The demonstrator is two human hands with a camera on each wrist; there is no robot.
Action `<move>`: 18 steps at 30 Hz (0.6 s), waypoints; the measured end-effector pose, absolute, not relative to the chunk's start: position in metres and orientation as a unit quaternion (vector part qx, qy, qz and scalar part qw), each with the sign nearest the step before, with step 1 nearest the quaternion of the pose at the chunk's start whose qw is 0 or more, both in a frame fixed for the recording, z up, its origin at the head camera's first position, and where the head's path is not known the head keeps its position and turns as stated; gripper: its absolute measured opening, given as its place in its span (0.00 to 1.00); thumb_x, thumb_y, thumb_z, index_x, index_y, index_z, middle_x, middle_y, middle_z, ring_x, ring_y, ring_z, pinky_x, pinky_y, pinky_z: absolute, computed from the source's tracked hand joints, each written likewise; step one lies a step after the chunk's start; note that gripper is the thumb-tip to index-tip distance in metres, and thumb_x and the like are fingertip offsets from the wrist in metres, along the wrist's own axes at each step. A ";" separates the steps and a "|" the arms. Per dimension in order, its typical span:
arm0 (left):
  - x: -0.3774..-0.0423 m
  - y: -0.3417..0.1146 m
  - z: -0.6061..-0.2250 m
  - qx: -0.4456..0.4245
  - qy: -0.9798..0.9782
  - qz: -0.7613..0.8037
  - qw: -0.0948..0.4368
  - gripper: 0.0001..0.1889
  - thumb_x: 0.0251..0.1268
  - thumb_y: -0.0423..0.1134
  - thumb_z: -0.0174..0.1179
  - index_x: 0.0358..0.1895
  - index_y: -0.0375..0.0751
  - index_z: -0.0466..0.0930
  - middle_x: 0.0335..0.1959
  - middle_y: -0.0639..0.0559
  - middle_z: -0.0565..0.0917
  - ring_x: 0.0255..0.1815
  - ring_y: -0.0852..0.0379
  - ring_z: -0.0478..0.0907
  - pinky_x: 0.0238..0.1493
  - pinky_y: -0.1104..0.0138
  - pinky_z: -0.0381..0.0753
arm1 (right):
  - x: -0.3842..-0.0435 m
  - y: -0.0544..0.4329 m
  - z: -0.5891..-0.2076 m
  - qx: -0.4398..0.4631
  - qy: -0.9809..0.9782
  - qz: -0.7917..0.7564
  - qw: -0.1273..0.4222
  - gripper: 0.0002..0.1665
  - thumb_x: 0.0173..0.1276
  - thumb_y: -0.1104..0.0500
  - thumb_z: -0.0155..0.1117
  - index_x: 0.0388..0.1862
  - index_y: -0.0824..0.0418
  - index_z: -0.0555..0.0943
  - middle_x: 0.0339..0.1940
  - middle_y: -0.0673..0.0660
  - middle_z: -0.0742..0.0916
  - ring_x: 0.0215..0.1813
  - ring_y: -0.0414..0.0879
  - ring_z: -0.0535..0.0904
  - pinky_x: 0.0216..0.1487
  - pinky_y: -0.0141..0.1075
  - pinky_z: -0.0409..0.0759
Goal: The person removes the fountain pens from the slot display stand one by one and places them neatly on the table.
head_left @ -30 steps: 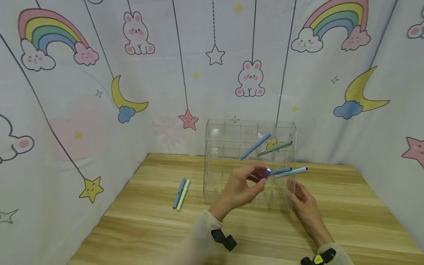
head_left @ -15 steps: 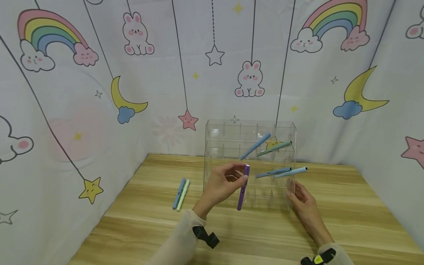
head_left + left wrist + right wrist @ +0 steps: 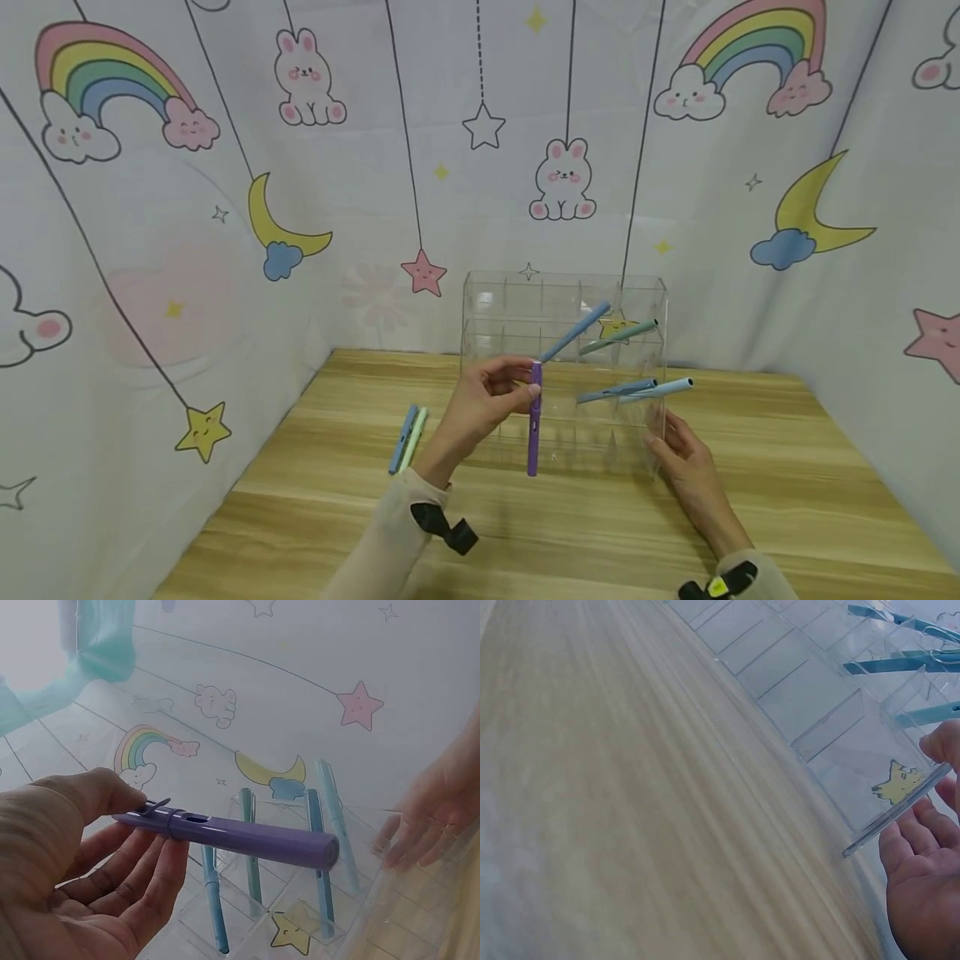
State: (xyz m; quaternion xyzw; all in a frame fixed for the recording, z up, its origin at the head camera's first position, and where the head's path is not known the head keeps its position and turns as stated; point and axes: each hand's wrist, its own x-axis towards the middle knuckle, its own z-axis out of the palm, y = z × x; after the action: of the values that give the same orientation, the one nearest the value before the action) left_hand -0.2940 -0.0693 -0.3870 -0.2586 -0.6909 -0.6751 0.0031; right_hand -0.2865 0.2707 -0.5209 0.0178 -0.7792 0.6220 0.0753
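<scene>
My left hand (image 3: 480, 408) pinches a purple pen (image 3: 534, 437) near its top end, between thumb and fingertips. The pen hangs upright in front of a clear tiered pen rack (image 3: 562, 277); in the left wrist view its clip and cap show. My right hand (image 3: 692, 467) holds the rack's right side panel, thumb on one face and fingers on the other, as the right wrist view shows. Several pens lean in the rack: a blue pen (image 3: 576, 332) and a green pen (image 3: 622, 336) higher up, a darker blue pen (image 3: 617, 391) and a light blue pen (image 3: 662, 388) lower down.
Left of the rack, a blue pen (image 3: 402, 440) and a pale green pen (image 3: 414, 438) lie side by side on the wooden table (image 3: 300, 500). A white printed curtain (image 3: 360, 183) hangs behind and on both sides.
My left hand has drawn back from the lower row of pens and moved left with the purple pen, which now hangs upright. The right hand stays on the rack.
</scene>
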 end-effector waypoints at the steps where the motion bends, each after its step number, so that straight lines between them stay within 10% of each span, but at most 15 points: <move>1: -0.294 -0.070 -0.387 -0.258 -0.688 -0.678 -0.001 0.18 0.73 0.30 0.68 0.63 0.35 0.84 0.50 0.37 0.89 0.40 0.61 0.90 0.46 0.64 0.93 | -0.287 0.270 -0.521 0.017 -0.779 0.622 0.074 0.43 0.85 0.48 0.60 0.89 0.60 0.56 0.83 0.72 0.70 0.58 0.09 0.70 0.57 0.11 0.73; 18: -0.294 -0.123 -0.400 -0.202 -0.736 -0.646 0.015 0.19 0.72 0.34 0.70 0.64 0.38 0.85 0.52 0.37 0.88 0.42 0.60 0.91 0.47 0.62 0.93 | -0.288 0.271 -0.523 0.025 -0.781 0.618 0.084 0.43 0.85 0.49 0.60 0.88 0.62 0.57 0.83 0.73 0.70 0.59 0.09 0.70 0.57 0.12 0.74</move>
State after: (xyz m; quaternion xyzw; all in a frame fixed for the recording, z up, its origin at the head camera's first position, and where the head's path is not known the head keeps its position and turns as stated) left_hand -0.2944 -0.1225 -0.4002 -0.2016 -0.7364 -0.6456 0.0149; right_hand -0.2884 0.2714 -0.5231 0.0247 -0.7812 0.6181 0.0837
